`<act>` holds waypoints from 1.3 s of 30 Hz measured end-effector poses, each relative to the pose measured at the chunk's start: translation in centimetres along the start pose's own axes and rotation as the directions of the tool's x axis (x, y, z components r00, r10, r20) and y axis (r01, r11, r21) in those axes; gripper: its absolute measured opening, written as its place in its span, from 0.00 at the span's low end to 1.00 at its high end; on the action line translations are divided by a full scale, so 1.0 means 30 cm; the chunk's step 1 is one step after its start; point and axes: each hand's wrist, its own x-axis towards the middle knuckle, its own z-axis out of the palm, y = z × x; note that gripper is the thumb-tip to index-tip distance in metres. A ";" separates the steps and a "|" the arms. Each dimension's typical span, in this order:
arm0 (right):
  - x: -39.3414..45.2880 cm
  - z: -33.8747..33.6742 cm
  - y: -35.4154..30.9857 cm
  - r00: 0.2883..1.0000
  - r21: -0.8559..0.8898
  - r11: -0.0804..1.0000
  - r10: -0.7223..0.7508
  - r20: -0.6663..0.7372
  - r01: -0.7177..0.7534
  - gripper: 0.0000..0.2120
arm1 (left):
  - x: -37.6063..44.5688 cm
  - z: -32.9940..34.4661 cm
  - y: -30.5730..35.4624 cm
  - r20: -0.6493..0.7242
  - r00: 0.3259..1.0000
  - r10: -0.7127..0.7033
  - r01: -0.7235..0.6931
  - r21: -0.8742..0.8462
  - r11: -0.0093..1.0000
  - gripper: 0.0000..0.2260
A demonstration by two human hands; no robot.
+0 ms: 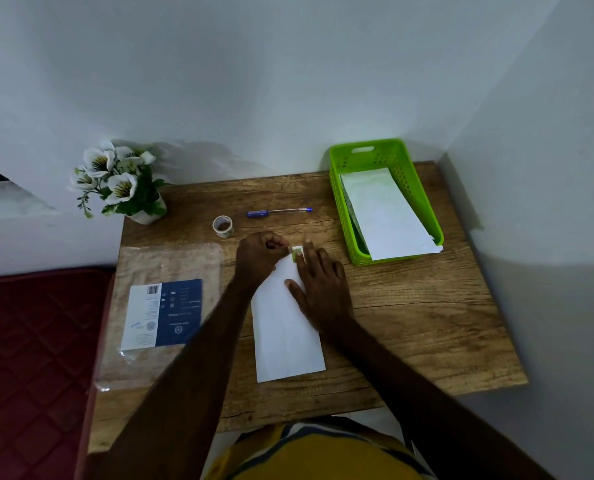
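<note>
Wooden desk (pixel 410 306), one white envelope (pixel 285 341) under flat right hand (pixel 323 292), left hand (pixel 257 258) pinching one green sticker (pixel 297 253)

Clutter I see
Potted flowers (pixel 115 181), tape roll (pixel 223 226), blue pen (pixel 279 212), green basket (pixel 415 192) holding white envelopes (pixel 385 216), labelled clear bag (pixel 171 261).

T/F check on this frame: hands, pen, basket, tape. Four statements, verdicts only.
1. The right hand lies flat on the white envelope. True.
2. The left hand holds the pen. False: it pinches a small green sticker at the envelope's top; the pen lies untouched.
3. The green basket is empty. False: white papers lie in it.
4. The tape roll stands left of the pen. True.
</note>
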 end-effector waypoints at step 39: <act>-0.238 -0.030 0.002 0.980 0.034 0.979 -0.200 0.024 0.199 0.27 | 0.000 0.019 -0.028 -0.012 1.000 -0.008 0.008 0.000 1.000 0.06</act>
